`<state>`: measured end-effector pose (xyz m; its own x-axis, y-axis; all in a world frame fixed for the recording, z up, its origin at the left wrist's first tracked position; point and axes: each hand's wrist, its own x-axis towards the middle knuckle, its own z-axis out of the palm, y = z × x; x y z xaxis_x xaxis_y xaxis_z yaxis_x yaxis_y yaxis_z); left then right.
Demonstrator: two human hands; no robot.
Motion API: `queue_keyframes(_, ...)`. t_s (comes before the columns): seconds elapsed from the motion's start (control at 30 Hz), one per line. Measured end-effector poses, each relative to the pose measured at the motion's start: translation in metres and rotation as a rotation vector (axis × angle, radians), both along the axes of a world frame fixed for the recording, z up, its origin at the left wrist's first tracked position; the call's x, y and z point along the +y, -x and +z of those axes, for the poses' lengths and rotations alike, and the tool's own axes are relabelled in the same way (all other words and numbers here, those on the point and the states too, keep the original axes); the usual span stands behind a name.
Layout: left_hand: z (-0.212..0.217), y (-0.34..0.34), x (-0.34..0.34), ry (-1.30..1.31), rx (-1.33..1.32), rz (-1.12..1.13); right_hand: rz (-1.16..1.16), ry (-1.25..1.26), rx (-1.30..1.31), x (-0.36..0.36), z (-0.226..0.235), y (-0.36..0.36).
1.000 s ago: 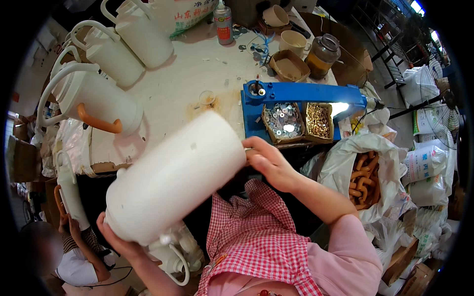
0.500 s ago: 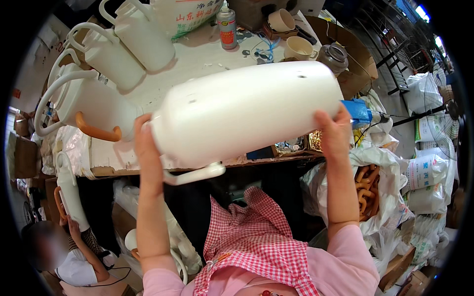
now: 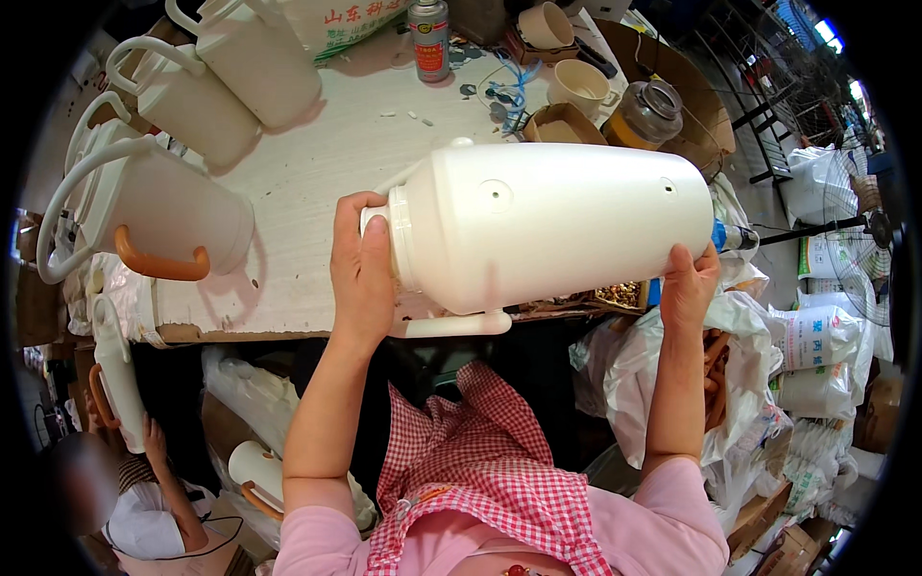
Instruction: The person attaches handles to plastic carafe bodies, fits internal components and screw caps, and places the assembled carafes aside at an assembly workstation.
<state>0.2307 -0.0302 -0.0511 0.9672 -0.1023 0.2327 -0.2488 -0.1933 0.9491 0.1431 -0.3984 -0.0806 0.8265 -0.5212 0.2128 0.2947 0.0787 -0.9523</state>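
A white thermos jug body (image 3: 576, 230) lies sideways in the air above the table's front edge, held between my two hands. My left hand (image 3: 363, 278) grips its narrow neck end, thumb near the rim. The fingers of my right hand (image 3: 690, 288) close on the wide base end at the right. Two small holes, one inside a round recess, show on the side of the jug turned upward. Its white carrying handle (image 3: 451, 325) hangs below the shoulder, on the near side.
Several white jugs (image 3: 202, 106) stand at the table's left; the nearest has an orange handle (image 3: 161, 257). Farther back are a spray can (image 3: 429, 43), cups (image 3: 581, 84) and a glass jar (image 3: 648, 113). A plastic bag (image 3: 643, 384) of orange handles sits at right. Another person works lower left.
The jug has moved to the right and rolled, bringing its two holes into plain view. My left hand has shifted onto the neck end; my right hand stays at the base.
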Motion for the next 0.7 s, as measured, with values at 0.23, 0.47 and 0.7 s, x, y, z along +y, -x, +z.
queue_keyframes(0.23,0.002,-0.005,-0.013,-0.014,-0.042,0.011,-0.027,0.005,-0.015,-0.009,0.000,0.006)
queue_keyframes(0.47,-0.018,-0.011,-0.005,0.012,0.096,-0.004,-0.050,0.065,0.064,0.001,0.007,0.008)
queue_keyframes(0.7,-0.045,-0.030,-0.016,-0.160,-0.204,-0.033,-0.053,0.274,0.238,-0.011,0.022,0.027)
